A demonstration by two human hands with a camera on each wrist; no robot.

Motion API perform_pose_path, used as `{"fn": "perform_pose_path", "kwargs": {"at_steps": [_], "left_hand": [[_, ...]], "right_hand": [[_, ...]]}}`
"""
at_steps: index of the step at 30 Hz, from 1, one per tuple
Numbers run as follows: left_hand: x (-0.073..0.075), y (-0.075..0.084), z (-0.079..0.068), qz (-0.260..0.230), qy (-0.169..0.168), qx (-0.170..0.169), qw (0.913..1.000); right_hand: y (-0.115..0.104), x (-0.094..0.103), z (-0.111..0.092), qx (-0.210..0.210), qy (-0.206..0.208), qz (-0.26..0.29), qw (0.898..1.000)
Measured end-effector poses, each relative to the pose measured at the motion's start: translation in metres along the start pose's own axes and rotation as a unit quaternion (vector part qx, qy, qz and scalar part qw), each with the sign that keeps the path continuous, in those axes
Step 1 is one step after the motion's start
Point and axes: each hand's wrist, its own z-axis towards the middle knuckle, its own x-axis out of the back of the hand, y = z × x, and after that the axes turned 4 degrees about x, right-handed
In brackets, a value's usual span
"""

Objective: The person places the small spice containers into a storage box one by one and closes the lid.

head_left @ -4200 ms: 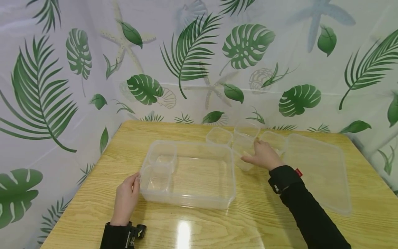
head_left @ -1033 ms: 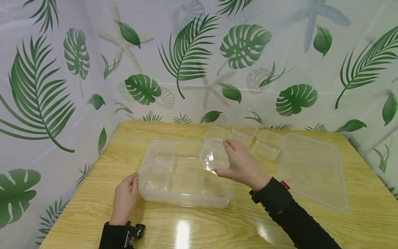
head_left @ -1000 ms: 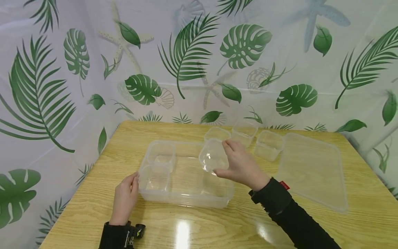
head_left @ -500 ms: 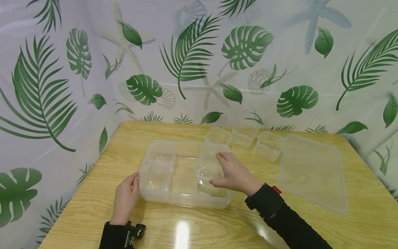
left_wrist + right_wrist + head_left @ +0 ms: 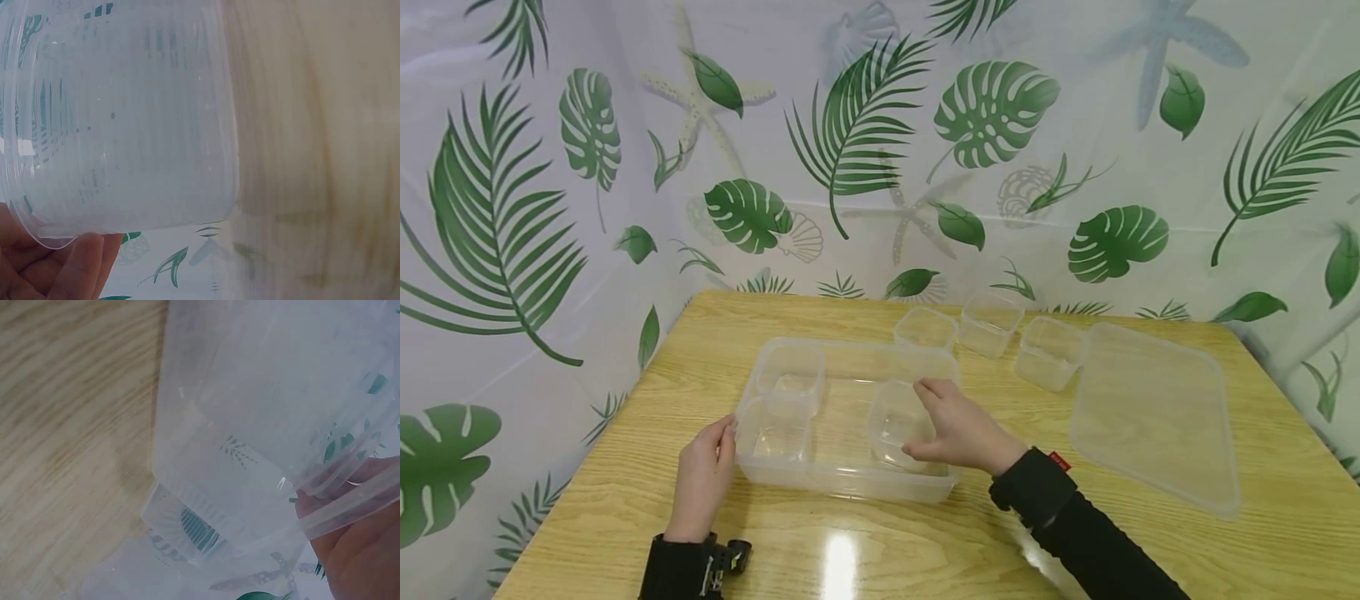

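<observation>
A large clear plastic box [image 5: 891,486] sits on the wooden table. My left hand [image 5: 706,467] pinches its left rim; the left wrist view shows the fingers [image 5: 84,265] at the rim's corner. Two small clear square containers, a rear one [image 5: 790,367] and a front one [image 5: 775,429], stand along the box's left end. My right hand [image 5: 962,427] holds another small clear container [image 5: 891,421] by its rim, inside the right half of the box. In the right wrist view the fingers [image 5: 365,550] reach over the large box's rim; whether the held container touches the floor, I cannot tell.
Behind the box stand three more small containers, a left [image 5: 925,323], a middle [image 5: 992,327] and a right one [image 5: 1051,357]. A flat translucent lid [image 5: 1153,417] lies to the right on the table [image 5: 760,550]. A leaf-patterned sheet [image 5: 850,250] hangs behind.
My right hand has taken the small container from beside the box, carried it left over the box and lowered it inside. My left hand has stayed at the rim.
</observation>
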Motion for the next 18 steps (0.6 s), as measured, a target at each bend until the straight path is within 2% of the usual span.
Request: {"fn": "perform_pose_path", "kwargs": {"at_steps": [7,18], "left_hand": [[0.0002,0.0001,-0.0004,0.004,0.006,-0.002,1.0000],[-0.0014,-0.0019,0.0009,0.003,0.003,0.001,1.0000]], "right_hand": [[0.0003,-0.0002,0.0007,0.020,-0.014,-0.025,0.999],[-0.0012,0.0032,-0.0015,0.018,-0.028,-0.038,0.999]]}}
